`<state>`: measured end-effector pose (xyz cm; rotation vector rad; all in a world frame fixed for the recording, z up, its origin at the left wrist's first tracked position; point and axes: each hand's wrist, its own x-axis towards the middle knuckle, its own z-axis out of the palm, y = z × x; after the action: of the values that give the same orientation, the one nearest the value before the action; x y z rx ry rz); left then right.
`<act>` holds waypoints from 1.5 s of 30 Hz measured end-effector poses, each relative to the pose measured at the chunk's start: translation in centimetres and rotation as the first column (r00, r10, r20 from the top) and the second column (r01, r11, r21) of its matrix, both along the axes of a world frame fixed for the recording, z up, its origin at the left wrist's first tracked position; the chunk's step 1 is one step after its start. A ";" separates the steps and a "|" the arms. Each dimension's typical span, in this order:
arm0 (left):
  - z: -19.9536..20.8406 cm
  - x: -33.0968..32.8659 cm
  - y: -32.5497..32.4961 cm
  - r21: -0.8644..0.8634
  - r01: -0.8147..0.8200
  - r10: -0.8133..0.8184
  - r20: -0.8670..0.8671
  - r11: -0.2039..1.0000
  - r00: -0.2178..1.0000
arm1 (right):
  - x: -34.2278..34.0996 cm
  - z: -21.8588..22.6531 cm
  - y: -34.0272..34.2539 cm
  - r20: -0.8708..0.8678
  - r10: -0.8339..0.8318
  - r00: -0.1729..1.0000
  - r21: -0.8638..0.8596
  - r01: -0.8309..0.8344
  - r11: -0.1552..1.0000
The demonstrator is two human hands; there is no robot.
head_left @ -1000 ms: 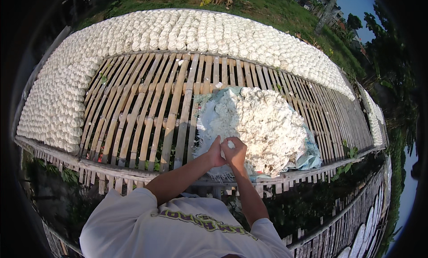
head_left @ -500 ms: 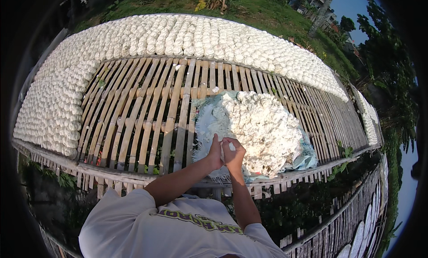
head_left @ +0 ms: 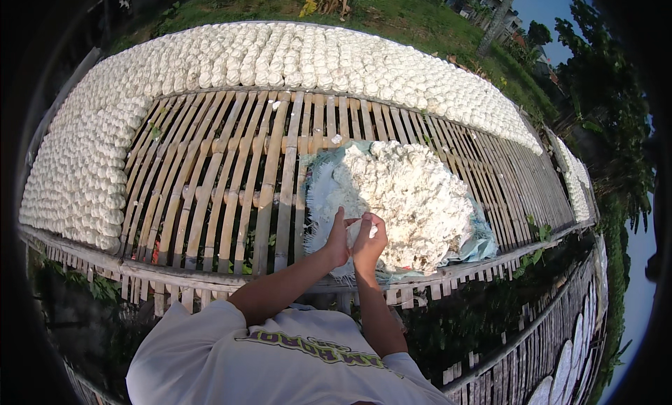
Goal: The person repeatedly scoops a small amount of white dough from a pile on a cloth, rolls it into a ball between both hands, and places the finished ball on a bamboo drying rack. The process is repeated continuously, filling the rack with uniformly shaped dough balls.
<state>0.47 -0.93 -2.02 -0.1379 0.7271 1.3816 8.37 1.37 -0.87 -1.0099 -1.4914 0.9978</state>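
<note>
My left hand (head_left: 337,240) and my right hand (head_left: 371,243) meet in front of me at the near edge of a big heap of white, crumbly pulp (head_left: 413,195). Between the palms they hold a small white lump (head_left: 355,231) of what looks like the same stuff. The right fingers curl round it, while the left palm presses against its other side with the thumb pointing up. Beneath the heap lies a frayed pale-blue woven sheet (head_left: 321,208).
The heap rests on a slatted bamboo rack (head_left: 231,160) with gaps between the strips. Rows of white rounded lumps (head_left: 280,55) line its far side and left end. Another slatted rack (head_left: 511,359) stands at the lower right. Grass (head_left: 406,31) lies beyond.
The hands have loosened a little and turned, so more of the white lump shows between them. The view has shifted slightly.
</note>
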 end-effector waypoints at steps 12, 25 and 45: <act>-3.1 -1.6 -0.4 -0.001 0.098 -0.096 0.172 0.995 0.980 | 1.2 3.4 -0.3 0.391 0.101 0.915 0.388 -0.263 0.883; -1.9 -1.5 -0.9 0.038 0.125 -0.130 0.182 0.991 0.975 | 1.5 2.7 -0.7 0.338 0.087 0.937 0.344 -0.209 0.916; -1.0 -0.7 -2.9 -0.051 -0.108 0.087 -0.311 0.993 0.947 | 0.6 1.4 -2.1 0.015 0.183 0.983 -0.147 -0.179 0.973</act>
<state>-0.25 -3.80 -2.99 -0.0096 1.0393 1.4914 9.00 -0.70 0.51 -1.0064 -1.5741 1.2412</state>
